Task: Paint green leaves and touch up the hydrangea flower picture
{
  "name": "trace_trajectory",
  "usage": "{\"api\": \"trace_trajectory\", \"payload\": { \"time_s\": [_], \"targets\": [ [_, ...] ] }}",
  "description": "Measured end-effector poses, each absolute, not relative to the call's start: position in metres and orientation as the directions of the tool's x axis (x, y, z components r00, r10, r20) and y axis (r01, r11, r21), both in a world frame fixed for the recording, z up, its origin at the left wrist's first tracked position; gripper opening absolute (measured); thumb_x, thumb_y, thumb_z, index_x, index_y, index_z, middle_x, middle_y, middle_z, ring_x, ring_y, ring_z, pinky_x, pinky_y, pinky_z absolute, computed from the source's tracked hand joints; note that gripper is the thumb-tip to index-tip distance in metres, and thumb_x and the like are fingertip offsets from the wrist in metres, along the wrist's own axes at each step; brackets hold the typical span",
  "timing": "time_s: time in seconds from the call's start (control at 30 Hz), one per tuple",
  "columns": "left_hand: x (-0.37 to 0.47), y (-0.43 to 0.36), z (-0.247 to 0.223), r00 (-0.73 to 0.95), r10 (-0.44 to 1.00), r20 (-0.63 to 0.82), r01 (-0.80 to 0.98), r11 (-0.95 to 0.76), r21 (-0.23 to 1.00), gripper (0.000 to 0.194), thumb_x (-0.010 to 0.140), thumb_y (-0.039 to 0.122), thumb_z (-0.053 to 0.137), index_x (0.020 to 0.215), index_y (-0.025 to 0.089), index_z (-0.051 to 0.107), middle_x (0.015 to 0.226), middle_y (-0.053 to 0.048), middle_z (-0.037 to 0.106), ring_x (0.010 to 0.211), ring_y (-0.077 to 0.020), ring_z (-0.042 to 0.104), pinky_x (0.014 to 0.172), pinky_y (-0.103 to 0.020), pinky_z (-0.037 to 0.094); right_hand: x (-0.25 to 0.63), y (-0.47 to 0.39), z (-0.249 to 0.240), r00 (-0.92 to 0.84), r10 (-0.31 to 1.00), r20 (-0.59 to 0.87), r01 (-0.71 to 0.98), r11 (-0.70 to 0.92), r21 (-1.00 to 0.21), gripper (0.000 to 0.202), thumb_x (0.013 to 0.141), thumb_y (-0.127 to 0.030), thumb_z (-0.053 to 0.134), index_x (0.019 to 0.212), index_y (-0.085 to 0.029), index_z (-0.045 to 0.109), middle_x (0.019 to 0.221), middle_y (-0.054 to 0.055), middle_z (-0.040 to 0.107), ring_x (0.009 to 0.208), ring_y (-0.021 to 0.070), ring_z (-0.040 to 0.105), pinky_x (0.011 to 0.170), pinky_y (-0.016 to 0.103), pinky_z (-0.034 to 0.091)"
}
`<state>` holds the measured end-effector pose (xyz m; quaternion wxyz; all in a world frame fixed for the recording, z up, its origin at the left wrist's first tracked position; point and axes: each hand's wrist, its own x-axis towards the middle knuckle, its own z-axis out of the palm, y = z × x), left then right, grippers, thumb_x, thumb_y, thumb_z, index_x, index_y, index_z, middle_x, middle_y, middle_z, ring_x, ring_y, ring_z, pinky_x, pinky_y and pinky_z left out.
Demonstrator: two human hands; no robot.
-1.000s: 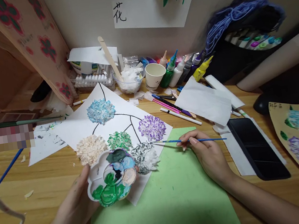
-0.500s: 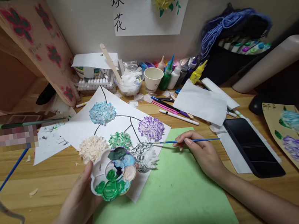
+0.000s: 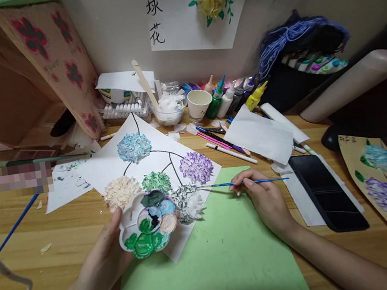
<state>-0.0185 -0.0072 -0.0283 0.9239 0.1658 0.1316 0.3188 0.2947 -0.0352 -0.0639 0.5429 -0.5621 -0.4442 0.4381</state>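
Note:
My left hand (image 3: 112, 244) grips a flower-shaped paint palette (image 3: 128, 222) holding green, black, blue and peach paint, tilted above the paper's lower edge. In my right hand (image 3: 259, 193) is a thin blue paintbrush (image 3: 267, 180), pinched between thumb and fingers. Its tip points left, at the black-and-white textured flower (image 3: 190, 206); whether it touches cannot be made out. On the white paper (image 3: 108, 157), drawn black stems join blue (image 3: 134, 147), purple (image 3: 197, 167), green (image 3: 157, 182) and peach (image 3: 120, 192) flower heads. Beneath lies a green sheet (image 3: 212, 268).
A phone (image 3: 327, 193) lies to the right on white paper. Along the wall stand a paper cup (image 3: 199, 105), a bowl of paper scraps (image 3: 169, 110) and paint bottles (image 3: 221, 97). Pens (image 3: 231, 153) lie behind the picture. A white cable (image 3: 20, 275) curves at left.
The brush and my right hand have shifted slightly to the right, drawing the tip a little away from the black-and-white flower. The whole view has moved a bit; the palette stays in my left hand.

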Motion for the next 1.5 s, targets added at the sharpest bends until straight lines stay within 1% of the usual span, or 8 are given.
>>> {"api": "trace_trajectory", "payload": {
  "time_s": [0.4, 0.63, 0.8, 0.93, 1.2, 1.27, 1.37, 1.5],
  "targets": [
    [-0.02, -0.008, -0.028, 0.754, 0.637, -0.161, -0.533, 0.736, 0.417, 0.049, 0.098, 0.046, 0.027, 0.135, 0.026, 0.053, 0.135, 0.004, 0.058, 0.127, -0.0153, 0.052, 0.106, -0.023, 0.037, 0.295, -0.034, -0.066, 0.234, 0.972, -0.023, 0.016, -0.027, -0.999, 0.019, 0.09, -0.034, 0.054, 0.081, -0.022, 0.064, 0.081, 0.001, 0.062, 0.076, 0.0148, 0.056, 0.069, 0.027, 0.045],
    [-0.014, -0.005, -0.027, 0.736, 0.663, -0.135, -0.56, 0.709, 0.428, 0.047, 0.1, 0.041, 0.028, 0.132, 0.022, 0.056, 0.132, 0.004, 0.061, 0.122, -0.011, 0.056, 0.103, -0.019, 0.038, 0.295, -0.036, -0.065, 0.212, 0.977, 0.003, 0.01, 0.001, -1.0, 0.019, 0.09, -0.034, 0.053, 0.081, -0.021, 0.064, 0.08, 0.001, 0.061, 0.075, 0.0138, 0.057, 0.068, 0.026, 0.047],
    [-0.012, -0.005, -0.026, 0.68, 0.689, -0.249, -0.531, 0.698, 0.48, 0.049, 0.099, 0.045, 0.023, 0.126, 0.03, 0.062, 0.128, 0.005, 0.064, 0.121, -0.0131, 0.058, 0.106, -0.025, 0.037, 0.294, -0.035, -0.063, 0.214, 0.977, 0.014, 0.05, 0.003, -0.999, 0.021, 0.09, -0.036, 0.052, 0.081, -0.02, 0.063, 0.079, 0.002, 0.062, 0.075, 0.0152, 0.058, 0.068, 0.028, 0.048],
    [-0.012, -0.003, -0.025, 0.694, 0.677, -0.245, -0.505, 0.701, 0.504, 0.051, 0.099, 0.048, 0.024, 0.132, 0.026, 0.057, 0.131, 0.0, 0.062, 0.124, -0.0183, 0.055, 0.108, -0.032, 0.035, 0.293, -0.034, -0.062, 0.211, 0.977, 0.024, 0.07, 0.01, -0.998, 0.022, 0.089, -0.038, 0.052, 0.081, -0.02, 0.062, 0.078, 0.002, 0.062, 0.073, 0.0158, 0.058, 0.067, 0.029, 0.049],
    [0.0, -0.007, -0.032, 0.682, 0.704, -0.198, -0.487, 0.639, 0.596, 0.046, 0.096, 0.046, 0.037, 0.126, 0.022, 0.062, 0.129, -0.006, 0.064, 0.127, -0.0237, 0.052, 0.116, -0.039, 0.023, 0.286, -0.043, -0.06, 0.379, 0.877, 0.295, 0.11, 0.274, -0.955, 0.018, 0.093, -0.034, 0.047, 0.09, -0.024, 0.062, 0.09, 0.004, 0.064, 0.082, 0.0174, 0.061, 0.072, 0.032, 0.05],
    [0.005, -0.01, -0.033, 0.68, 0.703, -0.207, -0.472, 0.636, 0.61, 0.046, 0.095, 0.047, 0.039, 0.125, 0.021, 0.063, 0.128, -0.007, 0.065, 0.127, -0.0248, 0.052, 0.116, -0.042, 0.023, 0.283, -0.05, -0.061, 0.315, 0.859, 0.404, 0.161, 0.371, -0.914, 0.019, 0.094, -0.032, 0.045, 0.096, -0.026, 0.063, 0.098, 0.005, 0.065, 0.09, 0.0197, 0.062, 0.074, 0.035, 0.05],
    [0.011, -0.012, -0.033, 0.674, 0.709, -0.207, -0.463, 0.624, 0.63, 0.046, 0.096, 0.046, 0.039, 0.127, 0.019, 0.061, 0.132, -0.009, 0.062, 0.13, -0.0252, 0.05, 0.116, -0.042, 0.021, 0.28, -0.059, -0.063, 0.071, 0.836, 0.545, 0.287, 0.506, -0.814, 0.026, 0.095, -0.032, 0.04, 0.106, -0.028, 0.063, 0.104, 0.007, 0.068, 0.1, 0.0238, 0.062, 0.081, 0.042, 0.05],
    [0.016, -0.014, -0.032, 0.67, 0.717, -0.192, -0.452, 0.599, 0.66, 0.047, 0.096, 0.044, 0.038, 0.129, 0.018, 0.058, 0.135, -0.009, 0.059, 0.131, -0.0245, 0.048, 0.115, -0.04, 0.023, 0.28, -0.063, -0.06, -0.222, 0.808, 0.546, 0.391, 0.587, -0.709, 0.033, 0.095, -0.036, 0.036, 0.114, -0.029, 0.063, 0.108, 0.007, 0.071, 0.104, 0.0259, 0.063, 0.087, 0.046, 0.05]
  ]
}}
